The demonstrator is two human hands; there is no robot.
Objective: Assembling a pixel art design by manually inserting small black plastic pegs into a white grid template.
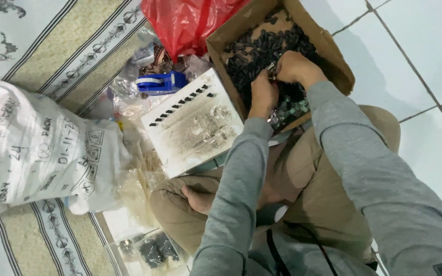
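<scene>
Both my hands are inside a brown cardboard box [333, 56] full of small black parts [262, 43]. My left hand [263, 94] and my right hand [295, 66] meet over the pile, their fingers pinched together on a small metallic piece [272, 69] between them. Grey sleeves cover both arms. Next to the box's left wall leans a white foam board [195, 130] with a row of black parts stuck along its upper edge.
A blue tape dispenser [162, 82] and clear plastic bags lie beside a red plastic bag [190, 20]. A large white sack [37, 148] rests on the patterned mat at the left. Bags of dark parts [152, 250] lie by my crossed legs. White floor tiles lie at the right.
</scene>
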